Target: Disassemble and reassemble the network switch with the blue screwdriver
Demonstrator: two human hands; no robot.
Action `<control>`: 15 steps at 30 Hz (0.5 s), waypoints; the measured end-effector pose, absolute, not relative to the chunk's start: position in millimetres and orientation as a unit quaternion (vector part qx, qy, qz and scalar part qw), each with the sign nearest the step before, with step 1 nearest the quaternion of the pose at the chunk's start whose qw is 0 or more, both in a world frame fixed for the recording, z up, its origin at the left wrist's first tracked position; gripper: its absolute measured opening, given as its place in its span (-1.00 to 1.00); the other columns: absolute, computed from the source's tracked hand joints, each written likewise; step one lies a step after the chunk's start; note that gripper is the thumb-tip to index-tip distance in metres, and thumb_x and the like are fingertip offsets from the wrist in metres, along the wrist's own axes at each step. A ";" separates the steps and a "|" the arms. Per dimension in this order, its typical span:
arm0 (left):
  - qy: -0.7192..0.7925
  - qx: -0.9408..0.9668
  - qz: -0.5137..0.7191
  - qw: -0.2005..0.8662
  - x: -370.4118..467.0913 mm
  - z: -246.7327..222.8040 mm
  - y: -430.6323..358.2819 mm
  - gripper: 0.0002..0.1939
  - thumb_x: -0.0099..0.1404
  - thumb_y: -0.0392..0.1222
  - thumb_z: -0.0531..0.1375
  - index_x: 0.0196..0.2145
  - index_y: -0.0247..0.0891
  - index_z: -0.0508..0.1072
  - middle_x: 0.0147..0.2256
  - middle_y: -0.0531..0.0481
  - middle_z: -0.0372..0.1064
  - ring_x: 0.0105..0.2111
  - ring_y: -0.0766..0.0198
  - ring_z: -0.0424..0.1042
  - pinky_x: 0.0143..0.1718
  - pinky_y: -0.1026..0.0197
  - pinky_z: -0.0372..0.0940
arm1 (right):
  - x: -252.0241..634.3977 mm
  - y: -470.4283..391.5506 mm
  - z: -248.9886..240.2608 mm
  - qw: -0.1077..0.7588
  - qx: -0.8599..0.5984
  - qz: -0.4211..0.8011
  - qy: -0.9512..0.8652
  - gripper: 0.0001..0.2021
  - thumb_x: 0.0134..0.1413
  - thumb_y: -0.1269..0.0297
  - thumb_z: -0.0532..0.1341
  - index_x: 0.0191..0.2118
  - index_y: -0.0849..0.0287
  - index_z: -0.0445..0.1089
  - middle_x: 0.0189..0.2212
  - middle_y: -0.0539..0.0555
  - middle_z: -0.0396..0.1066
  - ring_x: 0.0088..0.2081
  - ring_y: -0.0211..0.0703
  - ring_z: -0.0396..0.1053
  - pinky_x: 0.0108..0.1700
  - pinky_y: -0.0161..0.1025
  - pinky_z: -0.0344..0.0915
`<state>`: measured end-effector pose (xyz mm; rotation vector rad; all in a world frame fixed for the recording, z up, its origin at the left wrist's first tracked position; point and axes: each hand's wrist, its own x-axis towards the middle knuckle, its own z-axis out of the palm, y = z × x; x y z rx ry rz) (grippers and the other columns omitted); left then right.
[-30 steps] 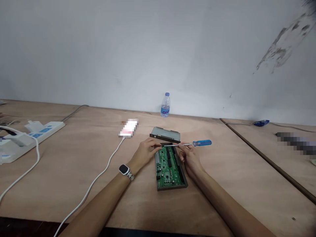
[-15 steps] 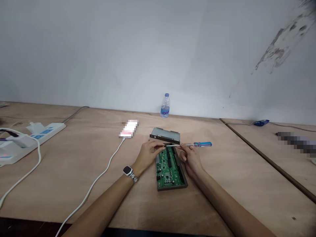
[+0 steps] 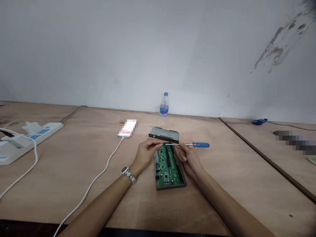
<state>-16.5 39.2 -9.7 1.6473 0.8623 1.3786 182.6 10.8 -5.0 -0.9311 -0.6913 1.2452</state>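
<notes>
A screwdriver [image 3: 201, 144] with a clear blue handle lies level in the air, its handle to the right. My right hand [image 3: 191, 158] pinches its metal shaft between thumb and fingers. At the shaft's left end, my left hand [image 3: 145, 153] has thumb and forefinger pinched together; whatever is between them is too small to make out. Below both hands, a green circuit board [image 3: 169, 168] sits in a dark, shallow metal housing [image 3: 172, 188] on the table. Just behind it lies a flat grey metal cover [image 3: 165, 132] with a dark front edge.
A phone [image 3: 127, 128] with a white charging cable [image 3: 98, 177] lies left of the cover. Farther left is a white power strip [image 3: 46, 131] with plugs. A water bottle [image 3: 164, 106] stands by the wall. A blue object [image 3: 259, 121] and a blurred dark item [image 3: 293, 140] lie right.
Both hands stay at the screwdriver, with its shaft still between them. My left wrist has turned slightly. The whole view has shifted a little.
</notes>
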 end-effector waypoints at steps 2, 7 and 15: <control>0.343 0.632 0.566 0.404 -11.1 -9.0 36.6 -0.76 0.30 -0.05 0.31 -0.24 -0.28 0.62 -0.24 -0.11 0.59 -0.20 0.16 0.54 -0.10 0.12 0.43 | 181.6 10.8 -3.1 0.650 -0.412 0.557 -0.312 -0.60 -0.21 0.07 0.51 -0.48 0.20 0.33 -0.39 0.13 0.61 -0.75 -0.53 -0.06 -0.74 -0.40 -0.15; 0.338 0.610 0.612 0.374 -2.5 0.1 35.2 -0.80 0.31 -0.07 0.30 -0.26 -0.28 0.59 -0.25 -0.08 0.56 -0.21 0.20 0.52 -0.10 0.16 0.41 | 183.9 12.1 -0.7 0.651 -0.395 0.590 -0.269 -0.64 -0.19 0.15 0.52 -0.41 0.17 0.35 -0.33 0.12 0.62 -0.71 -0.49 -0.01 -0.73 -0.41 -0.08; 0.383 0.761 0.476 0.219 -43.5 3.4 84.3 -0.84 0.33 -0.12 0.26 -0.30 -0.22 0.61 -0.15 -0.12 0.49 -0.10 0.10 0.47 0.03 0.03 0.33 | 193.2 14.9 -1.9 0.661 -0.418 0.573 -0.246 -0.71 -0.16 0.20 0.49 -0.38 0.17 0.41 -0.30 0.11 0.62 -0.69 -0.45 0.11 -0.71 -0.39 0.04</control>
